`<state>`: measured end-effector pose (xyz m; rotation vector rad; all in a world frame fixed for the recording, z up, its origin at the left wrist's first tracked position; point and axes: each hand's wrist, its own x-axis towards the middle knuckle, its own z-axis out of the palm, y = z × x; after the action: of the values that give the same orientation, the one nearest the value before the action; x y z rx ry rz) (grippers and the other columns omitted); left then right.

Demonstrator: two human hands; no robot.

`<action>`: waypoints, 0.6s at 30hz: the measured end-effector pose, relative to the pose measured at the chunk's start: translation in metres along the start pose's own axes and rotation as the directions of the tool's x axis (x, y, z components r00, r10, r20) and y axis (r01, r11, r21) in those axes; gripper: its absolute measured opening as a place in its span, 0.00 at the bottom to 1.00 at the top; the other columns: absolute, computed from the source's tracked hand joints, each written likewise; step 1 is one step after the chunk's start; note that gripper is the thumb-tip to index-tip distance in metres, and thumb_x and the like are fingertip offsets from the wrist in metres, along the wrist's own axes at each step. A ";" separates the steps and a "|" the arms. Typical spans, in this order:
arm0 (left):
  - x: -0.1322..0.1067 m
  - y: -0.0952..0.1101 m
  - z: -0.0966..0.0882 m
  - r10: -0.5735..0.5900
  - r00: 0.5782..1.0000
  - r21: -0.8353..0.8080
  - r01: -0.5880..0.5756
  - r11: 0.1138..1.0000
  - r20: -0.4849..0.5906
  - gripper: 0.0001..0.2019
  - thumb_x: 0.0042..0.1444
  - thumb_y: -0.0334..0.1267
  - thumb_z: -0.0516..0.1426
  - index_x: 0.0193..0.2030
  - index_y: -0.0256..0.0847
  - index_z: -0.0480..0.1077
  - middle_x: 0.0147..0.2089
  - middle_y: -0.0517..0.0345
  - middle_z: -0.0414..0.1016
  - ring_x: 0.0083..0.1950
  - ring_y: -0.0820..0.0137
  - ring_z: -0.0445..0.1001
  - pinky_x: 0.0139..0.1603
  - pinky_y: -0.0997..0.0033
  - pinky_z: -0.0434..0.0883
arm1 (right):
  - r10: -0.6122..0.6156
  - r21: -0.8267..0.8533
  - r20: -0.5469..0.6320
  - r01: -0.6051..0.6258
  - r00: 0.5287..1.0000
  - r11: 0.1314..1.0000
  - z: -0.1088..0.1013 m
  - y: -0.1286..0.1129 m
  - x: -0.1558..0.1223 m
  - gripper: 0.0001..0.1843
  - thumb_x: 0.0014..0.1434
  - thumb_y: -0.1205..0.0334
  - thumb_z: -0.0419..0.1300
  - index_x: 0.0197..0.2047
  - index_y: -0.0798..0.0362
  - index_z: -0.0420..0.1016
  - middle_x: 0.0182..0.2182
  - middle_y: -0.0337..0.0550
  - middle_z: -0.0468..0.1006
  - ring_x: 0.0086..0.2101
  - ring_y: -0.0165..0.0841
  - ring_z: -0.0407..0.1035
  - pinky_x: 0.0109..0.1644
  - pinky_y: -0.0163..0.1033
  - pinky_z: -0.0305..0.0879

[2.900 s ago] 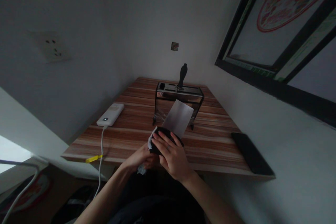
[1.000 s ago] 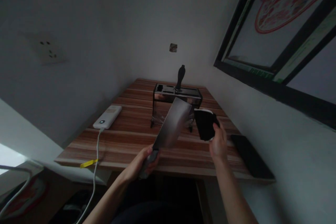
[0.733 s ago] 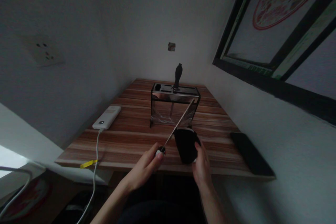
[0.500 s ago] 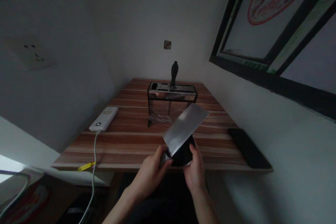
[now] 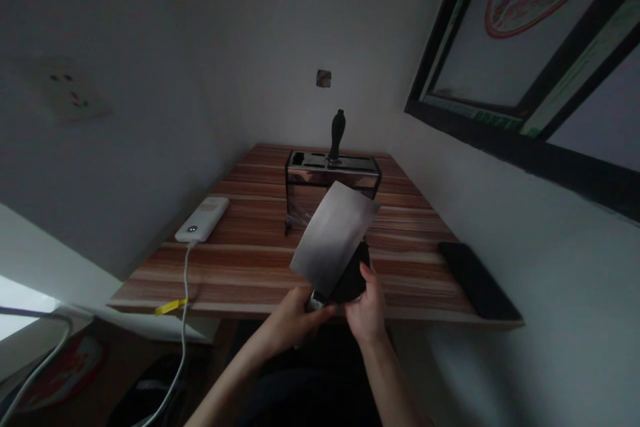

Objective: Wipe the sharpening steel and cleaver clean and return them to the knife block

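Over the tabletop (image 5: 240, 280), before the slotted rack (image 5: 306, 177), the cleaver (image 5: 335, 233) has been rotated from edge-on to flat-face-on within the last second. The black pad (image 5: 353, 282) is now partly covered by the lower right of the blade; contact cannot be confirmed. Blade and pad are judged to be paired for joint handling. The cleaver's handle is gripped by the left grip (image 5: 295, 320); the pad is gripped by the right grip (image 5: 367, 307). In the rack, one black-handled tool (image 5: 338, 133) is held upright.
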<state>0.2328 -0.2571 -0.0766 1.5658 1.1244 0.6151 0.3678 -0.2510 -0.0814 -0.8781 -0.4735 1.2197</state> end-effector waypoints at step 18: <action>0.020 -0.011 -0.012 0.186 0.874 -0.479 0.060 0.876 0.449 0.25 0.51 0.57 0.55 0.23 0.31 0.67 0.19 0.54 0.71 0.17 0.75 0.69 0.17 0.79 0.65 | 0.006 0.072 0.173 -0.019 0.985 0.997 0.002 -0.020 -0.010 0.31 0.43 0.61 0.68 0.53 0.44 0.70 0.43 0.40 0.79 0.41 0.38 0.73 0.46 0.45 0.67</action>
<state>0.2279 -0.2338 -0.0866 1.2219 0.4845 0.4604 0.3750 -0.2618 -0.0631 -0.7163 -0.5594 1.3228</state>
